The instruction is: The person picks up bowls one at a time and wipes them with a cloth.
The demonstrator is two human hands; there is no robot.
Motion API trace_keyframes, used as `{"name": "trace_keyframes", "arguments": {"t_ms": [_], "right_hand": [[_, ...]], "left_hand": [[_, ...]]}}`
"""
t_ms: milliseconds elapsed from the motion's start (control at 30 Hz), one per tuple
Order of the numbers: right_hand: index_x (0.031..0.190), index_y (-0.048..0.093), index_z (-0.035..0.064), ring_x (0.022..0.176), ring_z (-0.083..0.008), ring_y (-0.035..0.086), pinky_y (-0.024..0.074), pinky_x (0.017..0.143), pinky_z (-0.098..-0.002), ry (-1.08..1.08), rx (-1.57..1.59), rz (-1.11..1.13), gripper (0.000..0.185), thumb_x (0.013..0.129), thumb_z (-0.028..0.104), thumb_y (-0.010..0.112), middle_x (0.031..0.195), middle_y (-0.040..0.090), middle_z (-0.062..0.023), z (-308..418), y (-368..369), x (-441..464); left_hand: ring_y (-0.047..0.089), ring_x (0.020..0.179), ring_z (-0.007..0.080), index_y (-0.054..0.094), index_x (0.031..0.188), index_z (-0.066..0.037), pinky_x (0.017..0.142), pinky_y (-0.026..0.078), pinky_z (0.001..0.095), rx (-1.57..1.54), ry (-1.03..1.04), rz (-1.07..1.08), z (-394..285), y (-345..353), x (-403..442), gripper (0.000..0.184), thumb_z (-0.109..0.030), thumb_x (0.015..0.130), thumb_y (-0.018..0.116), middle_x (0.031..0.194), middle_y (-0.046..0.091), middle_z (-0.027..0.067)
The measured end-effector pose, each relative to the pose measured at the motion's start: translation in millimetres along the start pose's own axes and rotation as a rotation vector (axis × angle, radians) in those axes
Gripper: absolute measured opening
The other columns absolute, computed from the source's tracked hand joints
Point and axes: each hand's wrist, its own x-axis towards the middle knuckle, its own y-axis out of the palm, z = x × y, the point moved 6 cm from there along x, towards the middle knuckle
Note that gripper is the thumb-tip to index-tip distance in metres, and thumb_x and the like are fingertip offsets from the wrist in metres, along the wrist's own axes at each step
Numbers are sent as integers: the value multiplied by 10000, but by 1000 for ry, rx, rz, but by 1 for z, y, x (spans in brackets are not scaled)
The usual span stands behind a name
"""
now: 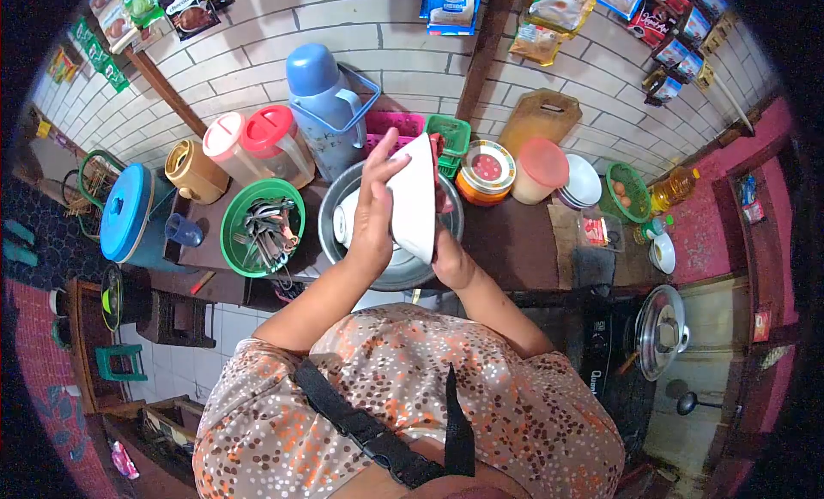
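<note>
A white bowl point(415, 200), tilted on its side, is held up between my two hands above a round metal basin point(452, 229). My left hand point(374, 211) lies against the bowl's outside, its fingers pointing up. On the bowl's right side, my right hand point(451, 259) grips near the lower rim, and a bit of red cloth or similar shows behind the rim. White dishes point(345, 220) rest in the basin below, partly hidden by my left hand and the bowl.
Left of the basin are a green basket point(230, 235) of cutlery and a blue thermos point(324, 113). Stacked plates point(487, 169), a lidded container point(541, 169), white bowls point(584, 181) and an egg basket point(633, 203) stand right. A stove point(601, 349) with a lidded pan point(661, 332) is lower right.
</note>
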Motion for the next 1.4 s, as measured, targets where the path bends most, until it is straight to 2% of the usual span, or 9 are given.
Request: {"name": "trace_keyframes", "arguments": {"t_ms": [133,300,600,800,933,1100,1167,1333,1400], "right_hand": [[1532,428,38,1323,-231,560,428,1122,-389,152,524,-139,582,1112,430,336,1446,556,-106,15,3,5],[1530,426,69,1281,-148,536,432,1070,-324,78,557,-139,556,1133,444,320,1432,508,-62,31,3,3],[1454,374,-9,918,-85,528,456,802,-250,-17,233,52,574,1060,363,564,1115,533,-15,54,15,7],[1543,331,-19,1258,-241,521,420,1079,-384,-373,-229,-18,530,1096,248,433,1478,474,-145,25,12,-2],[1545,346,-6,1492,-317,334,189,1252,-426,-235,-15,-103,479,1118,202,294,1507,454,-200,29,18,-2],[1585,339,-2,1548,-377,269,151,1276,-464,-217,-341,-47,529,1115,241,345,1636,348,-234,37,14,-3],[1595,339,5,1563,-386,253,171,1274,-459,-269,-438,-135,546,1107,248,366,1638,358,-241,31,13,-5],[1537,427,3,1429,-347,472,359,1186,-421,-110,-170,-169,501,1101,248,400,1526,495,-241,45,5,-3],[1413,503,-1,1156,-229,541,441,1015,-351,89,-153,-29,389,1112,234,429,1336,557,-151,31,7,-11]], "left_hand": [[353,1476,435,576,1438,-163,1186,299,551,103,342,235,-23,5,-5,653,-520,912,729,1591,335,283],[372,1463,437,565,1447,-168,1174,319,554,114,425,132,-21,1,-7,624,-484,931,718,1566,355,292],[498,1386,270,525,1472,-42,1191,340,416,-284,-132,-8,-10,-8,-12,563,-429,1064,518,1490,528,170],[449,1440,304,556,1427,-48,1222,292,466,-229,-54,33,-22,-1,-11,522,-433,1080,492,1511,515,168],[349,1508,438,629,1355,-99,1238,199,581,135,304,28,-38,-5,-7,418,-387,1080,503,1542,502,209],[422,1441,449,715,1284,-125,1193,278,581,168,485,201,-43,-4,-7,465,-455,959,676,1503,538,214],[464,1396,436,693,1333,-138,1161,332,576,212,560,193,-42,-2,-7,738,-554,745,855,1487,541,219],[500,1371,390,675,1355,-103,1155,364,519,247,447,103,-25,-9,-10,749,-508,751,858,1483,541,235],[519,1361,370,664,1363,-74,1166,358,502,142,306,41,-23,-16,-2,720,-486,793,819,1472,555,238]]}}
